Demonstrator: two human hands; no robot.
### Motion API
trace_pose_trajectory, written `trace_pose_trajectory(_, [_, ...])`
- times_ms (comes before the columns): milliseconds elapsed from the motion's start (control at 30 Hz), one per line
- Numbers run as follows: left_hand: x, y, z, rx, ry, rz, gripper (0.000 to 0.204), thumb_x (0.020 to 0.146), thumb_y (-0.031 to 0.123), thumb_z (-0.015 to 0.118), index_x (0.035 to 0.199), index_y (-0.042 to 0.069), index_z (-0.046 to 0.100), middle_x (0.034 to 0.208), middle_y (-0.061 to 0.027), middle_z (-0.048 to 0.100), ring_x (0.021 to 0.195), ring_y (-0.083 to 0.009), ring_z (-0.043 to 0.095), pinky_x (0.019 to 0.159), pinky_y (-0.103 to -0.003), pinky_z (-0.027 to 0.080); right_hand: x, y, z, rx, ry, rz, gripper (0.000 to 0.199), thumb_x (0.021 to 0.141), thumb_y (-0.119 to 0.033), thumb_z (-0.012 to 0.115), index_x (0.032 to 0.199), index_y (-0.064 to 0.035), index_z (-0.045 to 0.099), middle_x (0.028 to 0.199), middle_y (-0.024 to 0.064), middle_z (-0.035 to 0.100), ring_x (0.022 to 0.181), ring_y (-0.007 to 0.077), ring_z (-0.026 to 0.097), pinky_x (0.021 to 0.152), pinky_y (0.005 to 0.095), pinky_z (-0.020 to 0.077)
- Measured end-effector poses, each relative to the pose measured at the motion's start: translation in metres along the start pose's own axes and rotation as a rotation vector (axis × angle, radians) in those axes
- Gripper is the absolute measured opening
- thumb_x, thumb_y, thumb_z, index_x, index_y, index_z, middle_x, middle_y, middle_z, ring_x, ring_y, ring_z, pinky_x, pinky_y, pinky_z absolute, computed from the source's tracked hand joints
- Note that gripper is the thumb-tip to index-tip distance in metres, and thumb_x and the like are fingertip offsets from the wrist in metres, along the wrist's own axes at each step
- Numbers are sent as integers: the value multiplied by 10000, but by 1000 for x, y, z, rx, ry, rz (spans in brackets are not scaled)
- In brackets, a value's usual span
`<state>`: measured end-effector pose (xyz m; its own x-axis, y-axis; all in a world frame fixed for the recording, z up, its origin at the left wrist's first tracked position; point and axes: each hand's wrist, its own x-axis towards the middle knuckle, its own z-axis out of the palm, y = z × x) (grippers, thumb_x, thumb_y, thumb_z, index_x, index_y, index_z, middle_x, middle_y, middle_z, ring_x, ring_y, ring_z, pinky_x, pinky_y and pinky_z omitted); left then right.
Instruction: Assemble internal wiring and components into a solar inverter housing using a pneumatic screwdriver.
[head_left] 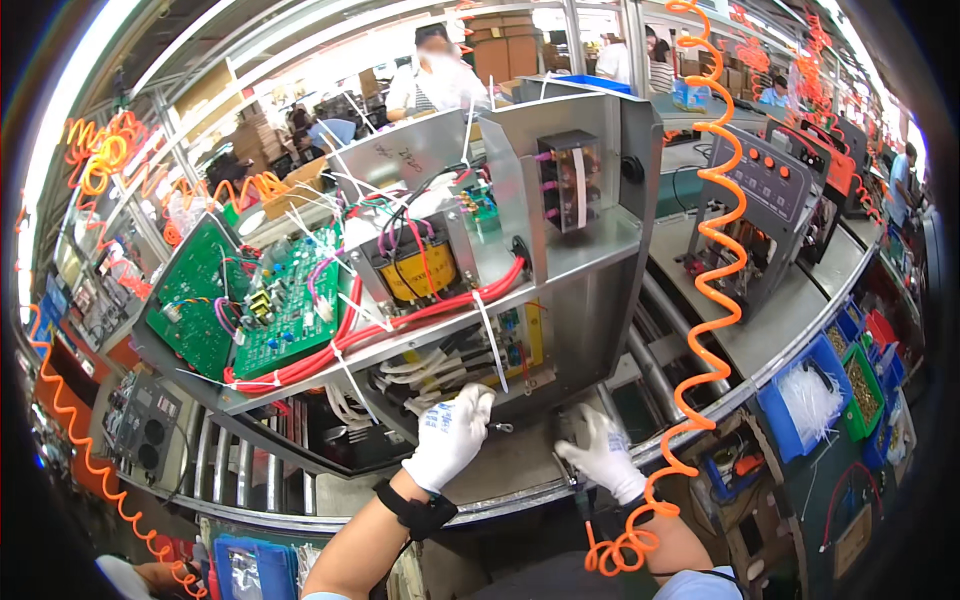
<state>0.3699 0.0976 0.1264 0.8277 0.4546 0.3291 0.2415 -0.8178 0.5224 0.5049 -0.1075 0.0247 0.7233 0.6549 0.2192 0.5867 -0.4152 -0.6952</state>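
A large open metal electrical unit (pixel 585 300) stands in front of me, with green circuit boards (pixel 285 310), a yellow-wrapped transformer (pixel 415 272) and a red cable bundle (pixel 430 318) tied along its edge. My left hand (pixel 450 440), in a white glove, is closed at the unit's lower near side. A short dark lead with a metal ring terminal (pixel 501 428) sticks out beside its fingers. To the right, my gloved right hand (pixel 604 458) is curled around a dark slim air tool (pixel 566 440), partly hidden by the hand. White cable ties (pixel 490 340) hang from the bundle.
An orange coiled air hose (pixel 715 290) hangs close to my right arm. Rollers (pixel 245 470) run under the unit. Another unit with a control panel (pixel 770 180) stands at right, near blue bins (pixel 800 395) of ties and small parts. A person (pixel 440 80) is beyond the unit.
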Motion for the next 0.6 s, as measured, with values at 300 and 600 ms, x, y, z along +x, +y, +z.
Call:
trace_pose_trajectory(300, [2,4,0,92,38,38,194,978,189,546,1059,55,660,745,-97,683,692,-229,690,632,-341,519,-31,33,54,-347,-364,324,1115,708,-540,771,1503,19,225,1289,272,514,1197,402,554,969,460,480])
trace_pose_trajectory(600, [7,2,-4,-23,-22,-79,254,942,243,585,1041,25,672,777,-125,693,746,-242,684,697,-340,512,-105,20,1,1410,-553,821,463,892,-254,638,1273,-46,476,985,96,611,822,197,665,667,328,572])
